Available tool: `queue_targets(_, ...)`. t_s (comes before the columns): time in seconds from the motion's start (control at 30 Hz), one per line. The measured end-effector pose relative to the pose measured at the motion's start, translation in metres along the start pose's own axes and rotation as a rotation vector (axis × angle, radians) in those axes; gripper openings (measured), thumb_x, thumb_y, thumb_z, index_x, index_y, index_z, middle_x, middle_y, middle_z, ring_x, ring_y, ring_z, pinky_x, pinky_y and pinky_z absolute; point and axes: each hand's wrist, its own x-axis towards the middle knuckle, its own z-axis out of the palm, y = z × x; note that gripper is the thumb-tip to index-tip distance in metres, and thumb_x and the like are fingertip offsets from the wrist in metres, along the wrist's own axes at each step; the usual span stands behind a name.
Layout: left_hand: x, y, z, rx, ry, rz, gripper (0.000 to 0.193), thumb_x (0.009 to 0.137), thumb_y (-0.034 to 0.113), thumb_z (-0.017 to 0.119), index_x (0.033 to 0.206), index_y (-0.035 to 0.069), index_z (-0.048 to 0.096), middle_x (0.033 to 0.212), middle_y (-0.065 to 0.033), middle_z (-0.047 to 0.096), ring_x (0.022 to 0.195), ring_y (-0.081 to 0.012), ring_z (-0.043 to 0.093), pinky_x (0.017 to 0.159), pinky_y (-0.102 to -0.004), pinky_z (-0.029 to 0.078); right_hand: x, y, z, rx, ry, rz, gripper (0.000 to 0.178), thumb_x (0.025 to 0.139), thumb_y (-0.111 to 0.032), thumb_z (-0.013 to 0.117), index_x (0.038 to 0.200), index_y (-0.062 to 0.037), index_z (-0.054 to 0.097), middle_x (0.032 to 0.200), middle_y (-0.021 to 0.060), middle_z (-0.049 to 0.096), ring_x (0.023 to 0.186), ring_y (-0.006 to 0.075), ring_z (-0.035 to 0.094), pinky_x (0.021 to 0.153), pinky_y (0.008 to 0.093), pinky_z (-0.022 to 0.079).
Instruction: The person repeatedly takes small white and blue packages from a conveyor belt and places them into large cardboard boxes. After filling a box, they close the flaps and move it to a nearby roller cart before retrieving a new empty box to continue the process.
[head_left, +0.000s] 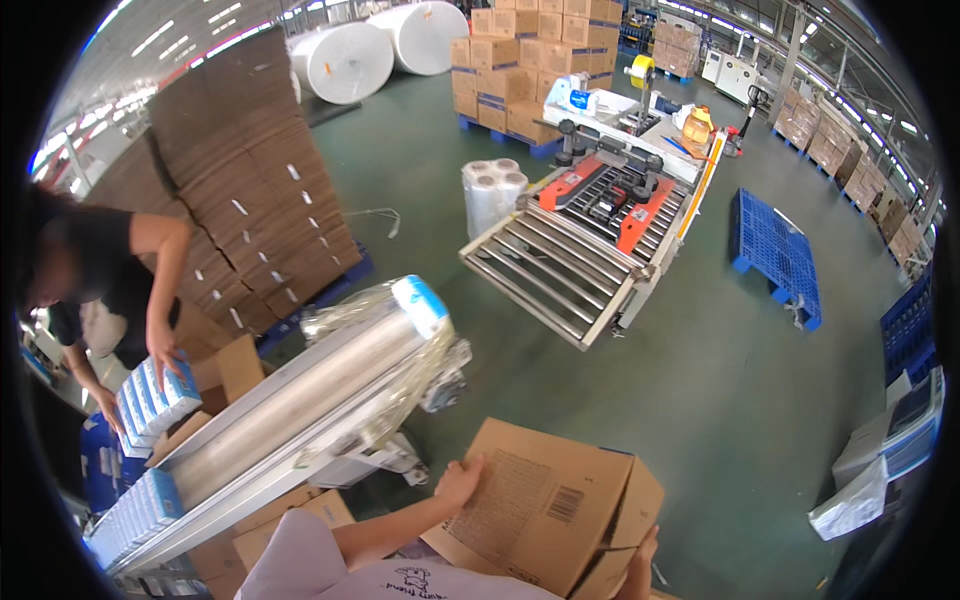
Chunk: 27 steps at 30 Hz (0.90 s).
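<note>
A brown cardboard box (540, 490) with a printed label is held in front of my body, tilted, its flaps on the right side partly open. My left hand (461, 482) grips its left edge, fingers bent over the side. At the lower right, my right hand (640, 568) holds the flap side; most of its fingers are hidden behind the cardboard. To my left runs a conveyor (300, 400) with one blue-and-white pack (422, 305) at its far end and a row of similar packs (140, 515) at its near end.
At the left a co-worker (100, 260) holds several blue-and-white packs (160, 400) over an open carton (238, 370). Behind stand stacked flat cartons (240, 180). Ahead is a roller table with a taping machine (600, 200). A blue pallet (778, 255) lies on the floor at right.
</note>
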Motion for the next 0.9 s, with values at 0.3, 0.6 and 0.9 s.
queue_targets(0.3,0.181,0.192,0.043,-0.18,0.003,-0.086,0.097,0.074,0.076,0.037,0.118,-0.01,0.044,0.118,-0.0283,0.051,0.112,-0.0406,0.049,0.094,-0.0405,0.039,0.31,-0.163,0.107,-0.298,0.086,0.111,0.065,0.091,-0.054,0.031,0.109,0.0017,0.058,0.099,0.0149,0.063,0.088,0.0249,0.061,0.075,0.0348,0.048)
queue_targets(0.6,0.349,0.34,0.083,-1.214,0.179,-0.355,0.095,0.078,0.074,0.033,0.131,-0.004,0.032,0.127,-0.0195,0.045,0.115,-0.0301,0.046,0.098,-0.0405,0.035,0.605,-0.437,0.416,-0.942,-0.161,-0.376,0.072,0.089,-0.059,0.029,0.109,0.0045,0.058,0.108,0.0321,0.055,0.11,0.0409,0.05,0.091,0.0405,0.038)
queue_targets(0.9,0.421,0.52,0.092,-0.677,0.752,0.329,0.079,0.089,0.028,0.054,0.141,-0.001,0.003,0.146,-0.0184,0.014,0.131,-0.0317,0.025,0.106,-0.0393,0.02,0.709,-0.483,0.649,-1.469,-0.379,-0.527,0.058,0.093,-0.048,0.023,0.12,-0.0027,0.048,0.124,0.0239,0.048,0.117,0.0358,0.046,0.097,0.0467,0.036)
